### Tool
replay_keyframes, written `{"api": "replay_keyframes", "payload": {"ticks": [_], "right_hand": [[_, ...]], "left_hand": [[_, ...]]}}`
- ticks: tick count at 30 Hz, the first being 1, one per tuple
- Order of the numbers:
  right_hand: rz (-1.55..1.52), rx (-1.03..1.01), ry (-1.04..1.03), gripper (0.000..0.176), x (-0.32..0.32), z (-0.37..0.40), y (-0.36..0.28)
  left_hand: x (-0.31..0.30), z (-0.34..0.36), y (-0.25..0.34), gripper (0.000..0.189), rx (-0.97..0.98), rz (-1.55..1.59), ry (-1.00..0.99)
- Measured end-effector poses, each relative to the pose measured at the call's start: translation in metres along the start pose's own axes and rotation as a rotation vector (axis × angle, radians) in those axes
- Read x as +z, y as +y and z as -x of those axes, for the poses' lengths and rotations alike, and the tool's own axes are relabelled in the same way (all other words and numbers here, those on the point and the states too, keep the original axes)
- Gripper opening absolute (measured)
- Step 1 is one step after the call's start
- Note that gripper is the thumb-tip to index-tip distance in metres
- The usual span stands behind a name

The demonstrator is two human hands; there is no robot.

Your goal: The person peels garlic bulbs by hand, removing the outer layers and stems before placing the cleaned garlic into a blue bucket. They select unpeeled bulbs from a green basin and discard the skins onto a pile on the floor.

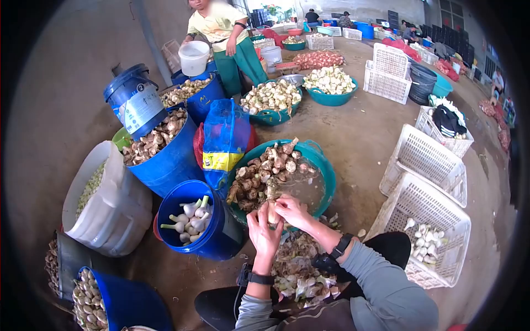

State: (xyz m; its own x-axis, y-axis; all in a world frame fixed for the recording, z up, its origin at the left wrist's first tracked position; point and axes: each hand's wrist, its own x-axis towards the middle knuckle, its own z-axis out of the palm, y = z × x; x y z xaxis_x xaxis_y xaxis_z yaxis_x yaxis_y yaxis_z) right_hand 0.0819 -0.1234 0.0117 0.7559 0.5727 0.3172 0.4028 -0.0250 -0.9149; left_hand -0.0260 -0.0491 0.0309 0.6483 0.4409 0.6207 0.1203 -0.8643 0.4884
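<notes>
The bulb (272, 214) is held between both hands just over the near rim of the teal basin (329, 171) of brown bulbs, left hand (264, 236) fingers curled tight around it, right hand (292, 211) fingers pinching its top, above a heap of peelings (298, 270).

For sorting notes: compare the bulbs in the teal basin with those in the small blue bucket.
Basin bulbs are brown and dirty; bucket bulbs are clean white. Basin bulbs are many, heaped beside water; bucket bulbs are few, with green stems. Both sit in round plastic vessels, basin and bucket. Left hand and right hand grip one bulb.
</notes>
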Motion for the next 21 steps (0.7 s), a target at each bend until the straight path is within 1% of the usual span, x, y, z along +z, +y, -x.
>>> {"api": "replay_keyframes", "payload": {"ticks": [1,3,4,5,7,8,9,11,12,13,15,16,17,18,19,20,21], "right_hand": [[0.000,0.001,0.008,0.020,-0.002,0.010,-0.005],[0.078,0.007,0.095,0.022,-0.005,0.028,-0.010],[-0.097,0.085,0.103,0.019,-0.003,0.035,-0.005],[-0.092,0.078,0.113,0.019,-0.004,0.040,-0.004],[-0.640,0.412,0.046,0.021,-0.010,0.046,0.003],[-0.718,0.372,0.017,0.020,-0.010,0.050,0.015],[-0.717,0.356,0.022,0.020,-0.015,0.053,0.006],[-0.912,0.544,-0.153,0.023,-0.023,0.054,-0.011],[-0.648,0.463,-0.245,0.026,-0.023,0.053,-0.013],[-0.529,0.448,-0.258,0.025,-0.022,0.056,-0.024],[-0.766,0.489,-0.366,0.023,-0.019,0.049,-0.014],[-0.699,0.473,-0.366,0.023,-0.017,0.049,-0.014],[-0.632,0.456,-0.366,0.023,-0.013,0.047,-0.014],[-0.581,0.501,-0.292,0.022,-0.010,0.054,-0.046],[-0.343,0.370,-0.248,0.022,-0.009,0.055,-0.055],[-0.338,0.322,-0.235,0.022,-0.003,0.053,-0.037],[-0.334,0.277,-0.223,0.022,0.002,0.052,-0.021]], "left_hand": [[-0.001,0.008,0.001,0.062,-0.004,0.064,-0.016],[-0.001,0.022,0.004,0.062,-0.006,0.101,-0.043],[-0.005,0.027,0.006,0.062,-0.002,0.143,-0.062],[-0.006,0.030,0.008,0.061,0.003,0.186,-0.078],[0.002,0.036,0.002,0.058,-0.500,1.230,-0.340],[0.002,0.042,0.001,0.058,-0.483,1.237,-0.340],[-0.002,0.045,0.003,0.058,-0.497,1.265,-0.348],[-0.008,0.047,0.003,0.060,-0.512,1.316,-0.373],[-0.009,0.048,0.002,0.063,-0.409,1.242,-0.379],[-0.007,0.049,0.003,0.063,-0.281,1.106,-0.345],[-0.010,0.049,0.000,0.061,-0.380,1.301,-0.325],[-0.007,0.048,0.003,0.063,-0.495,1.499,-0.251],[-0.008,0.049,0.003,0.060,-0.556,1.592,-0.206],[-0.005,0.052,-0.007,0.059,-0.642,1.863,-0.303],[-0.008,0.052,-0.015,0.059,-0.732,2.130,-0.407],[-0.007,0.055,-0.019,0.057,-0.680,2.171,-0.478],[-0.013,0.053,-0.009,0.057,-0.686,2.171,-0.483]]}}
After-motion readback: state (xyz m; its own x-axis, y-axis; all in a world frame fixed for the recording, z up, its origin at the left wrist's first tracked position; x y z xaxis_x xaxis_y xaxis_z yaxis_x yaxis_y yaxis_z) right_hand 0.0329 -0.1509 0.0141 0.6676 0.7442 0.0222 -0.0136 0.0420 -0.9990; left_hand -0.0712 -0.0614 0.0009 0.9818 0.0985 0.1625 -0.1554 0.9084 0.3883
